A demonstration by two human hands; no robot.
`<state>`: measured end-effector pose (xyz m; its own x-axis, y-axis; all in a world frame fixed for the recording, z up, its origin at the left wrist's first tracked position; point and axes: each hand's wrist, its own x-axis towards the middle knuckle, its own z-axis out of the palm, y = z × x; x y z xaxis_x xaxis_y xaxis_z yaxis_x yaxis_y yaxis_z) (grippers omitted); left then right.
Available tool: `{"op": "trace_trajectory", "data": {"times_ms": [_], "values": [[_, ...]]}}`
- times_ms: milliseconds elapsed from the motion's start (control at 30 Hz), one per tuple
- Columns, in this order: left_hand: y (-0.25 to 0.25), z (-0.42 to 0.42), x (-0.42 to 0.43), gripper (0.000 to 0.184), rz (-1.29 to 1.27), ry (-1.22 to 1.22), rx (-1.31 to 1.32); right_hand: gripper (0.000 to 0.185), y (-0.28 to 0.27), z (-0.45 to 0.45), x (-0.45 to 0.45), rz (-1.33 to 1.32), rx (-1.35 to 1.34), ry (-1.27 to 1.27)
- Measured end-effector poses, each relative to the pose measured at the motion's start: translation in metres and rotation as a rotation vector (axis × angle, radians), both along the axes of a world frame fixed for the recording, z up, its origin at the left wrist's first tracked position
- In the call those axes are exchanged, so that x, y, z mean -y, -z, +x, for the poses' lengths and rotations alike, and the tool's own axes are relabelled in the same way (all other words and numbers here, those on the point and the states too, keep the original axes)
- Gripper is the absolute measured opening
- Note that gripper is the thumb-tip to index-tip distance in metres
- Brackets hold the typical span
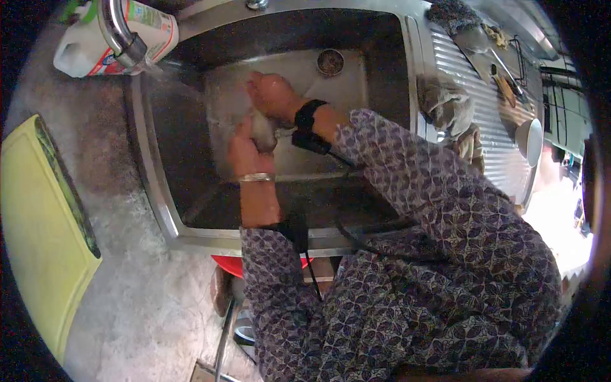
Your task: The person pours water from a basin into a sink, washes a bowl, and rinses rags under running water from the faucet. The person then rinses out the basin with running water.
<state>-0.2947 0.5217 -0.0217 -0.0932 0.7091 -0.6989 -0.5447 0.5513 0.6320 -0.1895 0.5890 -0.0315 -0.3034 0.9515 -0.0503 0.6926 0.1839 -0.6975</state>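
Observation:
Over the basin of the metal sink (286,165), my two hands are close together. A small, pale grey, soft-looking thing (262,132) is between them, too blurred to tell its kind. My left hand (247,153), with a silver bangle at the wrist, is closed around its lower part. Curled over its upper end is my right hand (275,95), which has a black strap on the wrist. Some of the fingers on both hands are hidden or smeared by motion.
A curved metal tap (114,28) stands at the upper left beside a white jug (73,54). The drain (330,62) lies at the sink's far end. A yellow-green board (44,235) is on the left counter. Crumpled cloths (449,105) and a white bowl (529,141) are on the right.

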Motion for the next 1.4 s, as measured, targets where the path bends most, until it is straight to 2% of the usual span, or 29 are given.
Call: {"op": "trace_trajectory", "data": {"times_ms": [33,133,167,233,267,333,367,433,500,533,567,633,667,700,733,767,800,867,933,967,1000,1033,1067,1100,1167,1233,1300,1367,1400], "values": [[-0.026,0.015,0.001,0.037,-0.06,-0.107,-0.083,0.014,0.015,0.004,-0.005,-0.039,-0.062,0.083],[0.001,-0.014,0.002,0.034,0.08,-0.176,-0.14,0.019,0.037,-0.014,0.006,0.17,0.154,0.049],[0.011,-0.025,0.001,0.034,0.083,-0.174,-0.145,0.019,0.031,-0.031,0.018,0.123,-0.449,0.075],[0.016,-0.036,-0.001,0.034,0.184,-0.017,0.029,0.019,-0.006,-0.037,0.046,0.071,-1.058,0.097],[0.013,-0.035,-0.002,0.034,0.218,0.037,0.084,0.019,-0.053,-0.02,0.055,0.164,-0.8,0.034],[-0.032,-0.005,-0.006,0.032,0.058,-0.008,-0.08,0.02,-0.075,-0.006,0.044,0.256,-0.544,-0.024],[-0.058,0.012,-0.008,0.032,-0.022,-0.032,-0.163,0.022,-0.062,-0.002,0.016,0.1,-0.101,-0.144],[-0.084,0.035,-0.009,0.031,-0.187,-0.076,-0.311,0.024,-0.04,0.015,-0.013,-0.066,0.354,-0.253],[-0.05,0.01,-0.011,0.03,-0.041,0.002,-0.268,0.024,-0.021,0.03,-0.018,0.158,0.039,0.085],[-0.038,0.001,-0.011,0.029,0.107,0.076,-0.227,0.024,0.0,0.021,-0.015,0.158,0.043,0.088],[-0.039,0.002,-0.011,0.029,0.106,0.079,-0.223,0.023,0.026,0.005,-0.01,0.081,-0.14,0.145],[-0.042,0.003,-0.01,0.029,0.021,-0.188,-0.193,0.02,0.008,-0.001,0.002,0.307,-0.312,0.095],[-0.015,-0.007,-0.008,0.029,0.02,-0.185,-0.19,0.02,-0.02,0.0,0.017,0.455,-0.304,0.038],[0.014,-0.016,-0.005,0.028,0.251,0.025,-0.14,0.019,-0.047,0.0,0.033,0.607,-0.291,-0.013],[0.042,-0.026,-0.001,0.027,0.364,0.135,-0.114,0.02,-0.062,0.0,0.043,0.471,-0.353,-0.105],[0.027,-0.014,-0.005,0.027,0.48,0.238,-0.082,0.021,-0.057,0.002,0.038,0.404,-0.385,-0.153],[0.013,0.001,-0.005,0.026,0.148,0.007,-0.131,0.021,-0.054,0.004,0.033,0.335,-0.414,-0.197],[-0.03,0.015,-0.009,0.026,-0.184,-0.225,-0.174,0.021,-0.021,0.019,-0.009,0.257,0.043,-0.223],[-0.049,0.011,-0.002,0.024,0.08,0.021,-0.164,0.023,-0.019,0.031,-0.034,0.274,0.193,-0.15],[-0.05,0.003,-0.004,0.024,0.082,0.019,-0.165,0.025,-0.026,0.036,-0.039,0.314,0.187,-0.062],[-0.051,-0.013,-0.009,0.025,0.125,-0.009,-0.351,0.025,-0.032,0.038,-0.038,0.316,0.187,-0.064],[-0.055,-0.023,-0.014,0.026,0.168,-0.037,-0.537,0.023,-0.038,0.039,-0.035,0.099,-0.019,0.048],[-0.057,-0.028,-0.016,0.026,0.169,-0.039,-0.538,0.024,-0.046,0.04,-0.033,-0.12,-0.223,0.158],[-0.065,-0.031,-0.021,0.027,0.135,0.042,-0.831,0.024,-0.045,0.037,-0.033,-0.119,-0.224,0.156],[-0.07,-0.037,-0.025,0.029,0.097,0.124,-1.123,0.026,-0.045,0.032,-0.034,-0.034,-0.448,0.178],[-0.07,-0.039,-0.03,0.027,0.447,0.037,-1.193,0.018,-0.051,0.034,-0.04,-0.014,-0.483,0.183],[-0.075,-0.041,-0.037,0.026,0.526,0.027,-1.148,0.014,-0.055,0.033,-0.043,0.006,-0.518,0.188],[-0.082,-0.041,-0.04,0.025,0.591,0.006,-1.096,0.01,-0.052,0.029,-0.038,0.144,-0.218,0.072],[-0.088,-0.039,-0.042,0.025,0.617,0.134,-0.998,0.013,-0.057,0.026,-0.034,0.195,-0.118,0.03]]}}
